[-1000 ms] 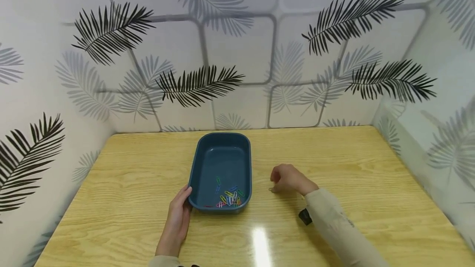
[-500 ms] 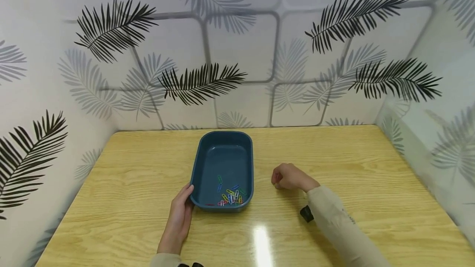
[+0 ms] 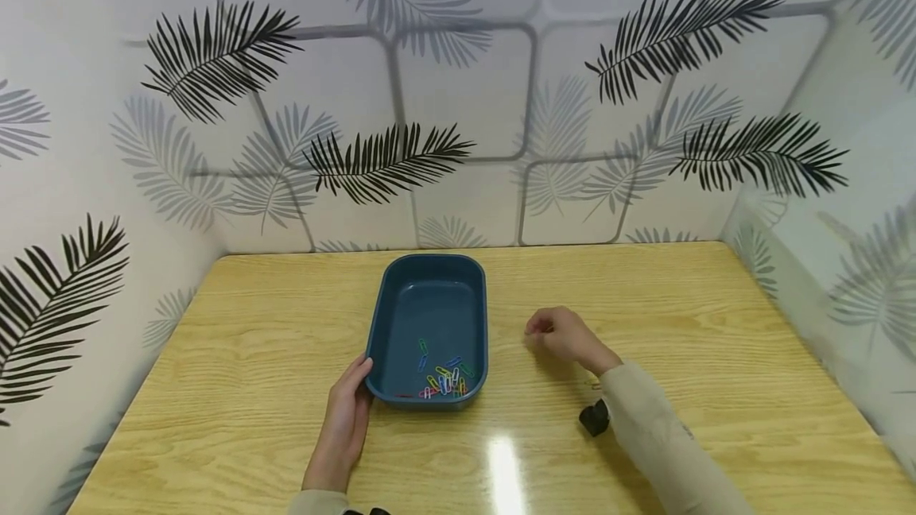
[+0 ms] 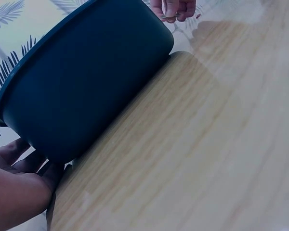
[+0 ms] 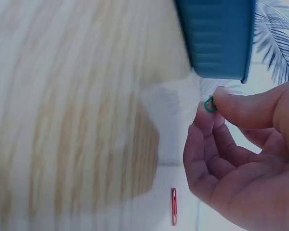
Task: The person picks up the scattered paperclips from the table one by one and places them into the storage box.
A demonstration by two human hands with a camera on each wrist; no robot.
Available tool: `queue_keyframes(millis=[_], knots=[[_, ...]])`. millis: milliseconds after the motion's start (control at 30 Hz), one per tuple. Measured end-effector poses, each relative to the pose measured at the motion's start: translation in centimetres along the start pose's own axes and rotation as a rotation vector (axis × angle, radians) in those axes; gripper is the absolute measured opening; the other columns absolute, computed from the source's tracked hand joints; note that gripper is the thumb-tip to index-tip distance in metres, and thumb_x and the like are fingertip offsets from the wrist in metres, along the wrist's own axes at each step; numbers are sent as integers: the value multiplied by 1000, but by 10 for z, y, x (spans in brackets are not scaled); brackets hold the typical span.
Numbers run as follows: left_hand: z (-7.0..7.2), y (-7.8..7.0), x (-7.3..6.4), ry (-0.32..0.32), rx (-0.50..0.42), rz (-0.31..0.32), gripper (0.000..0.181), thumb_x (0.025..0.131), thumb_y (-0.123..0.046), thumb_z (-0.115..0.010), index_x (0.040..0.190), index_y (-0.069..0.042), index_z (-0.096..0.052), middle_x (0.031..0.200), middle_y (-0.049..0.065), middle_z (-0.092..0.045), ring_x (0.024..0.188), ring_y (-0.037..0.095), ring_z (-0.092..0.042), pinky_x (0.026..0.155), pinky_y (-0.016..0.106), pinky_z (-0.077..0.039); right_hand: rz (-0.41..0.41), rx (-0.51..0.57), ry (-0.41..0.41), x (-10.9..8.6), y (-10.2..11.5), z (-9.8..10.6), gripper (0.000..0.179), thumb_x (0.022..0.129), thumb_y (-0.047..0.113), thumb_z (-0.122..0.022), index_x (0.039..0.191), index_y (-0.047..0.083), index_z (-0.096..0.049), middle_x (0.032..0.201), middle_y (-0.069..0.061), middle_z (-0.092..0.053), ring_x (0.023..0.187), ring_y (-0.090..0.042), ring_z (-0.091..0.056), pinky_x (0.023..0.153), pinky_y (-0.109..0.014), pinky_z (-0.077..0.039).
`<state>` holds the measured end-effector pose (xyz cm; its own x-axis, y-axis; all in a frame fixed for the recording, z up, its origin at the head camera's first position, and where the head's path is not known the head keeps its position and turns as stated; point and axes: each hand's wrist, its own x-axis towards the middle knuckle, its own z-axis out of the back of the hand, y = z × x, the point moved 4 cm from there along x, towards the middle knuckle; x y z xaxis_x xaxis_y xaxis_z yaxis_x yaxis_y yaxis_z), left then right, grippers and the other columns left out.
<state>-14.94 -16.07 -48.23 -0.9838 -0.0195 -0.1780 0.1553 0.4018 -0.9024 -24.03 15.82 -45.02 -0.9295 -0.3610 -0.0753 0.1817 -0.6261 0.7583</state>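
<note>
A dark blue rectangular tub [image 3: 429, 324] stands on the table, with several coloured paper clips [image 3: 447, 381] at its near end. My left hand [image 3: 347, 412] grips the tub's near left corner, its thumb at the rim; in the left wrist view its fingers [image 4: 26, 161] lie against the outer wall. To the right of the tub, my right hand [image 3: 565, 336] pinches a green paper clip [image 5: 210, 105] between thumb and fingertips. Only a small loop of that clip shows. On the table below this hand lies a red paper clip [image 5: 174, 207].
Beside the right sleeve, a yellowish paper clip [image 3: 593, 382] lies on the light wood table [image 3: 644, 292], partly hidden. A leaf-patterned wall [image 3: 472, 205] borders the table at the back, with more wall at both sides.
The right hand stays low at first, a clip showing at its fingertips, then moves slightly up and away from me. A yellowish clip by the sleeve comes into view. Left hand and tub stay put.
</note>
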Motion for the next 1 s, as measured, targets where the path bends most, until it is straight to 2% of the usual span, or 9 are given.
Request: queue_keyframes(millis=[233,467,767,900,1000], knots=[[1,0,1,-3,-4,7,58,104,-21,-43,147,12,-21,154,24,-20,143,28,-16,116,39,-13,-61,235,-11,-1,-3,3,13,92,-3,-60,102,-9,-64,85,-7,-58,76,-16,-52,68,-32,-51],[1,1,0,4,1,3,58,104,-20,-42,147,12,-21,154,24,-20,143,28,-17,116,39,-13,-59,292,-10,-2,6,7,19,93,-1,-58,109,-11,-62,90,-9,-60,80,-19,-54,81,-43,-53],[1,1,0,2,5,-8,59,104,-22,-43,147,12,-21,153,26,-20,142,30,-17,116,40,-14,5,177,1,8,38,16,15,93,3,-58,103,-5,-65,88,-9,-62,82,-24,-59,83,-50,-51],[1,1,0,10,8,-20,58,104,-22,-42,147,12,-21,153,25,-21,142,30,-18,116,40,-14,37,84,32,16,61,17,10,92,4,-60,98,2,-67,87,-8,-65,85,-30,-61,77,-41,-52],[1,1,0,11,3,-16,58,104,-22,-43,148,11,-22,154,24,-21,142,29,-18,116,40,-14,97,-6,84,23,79,13,10,91,3,-61,97,2,-69,86,-6,-67,81,-27,-61,71,-35,-50]])
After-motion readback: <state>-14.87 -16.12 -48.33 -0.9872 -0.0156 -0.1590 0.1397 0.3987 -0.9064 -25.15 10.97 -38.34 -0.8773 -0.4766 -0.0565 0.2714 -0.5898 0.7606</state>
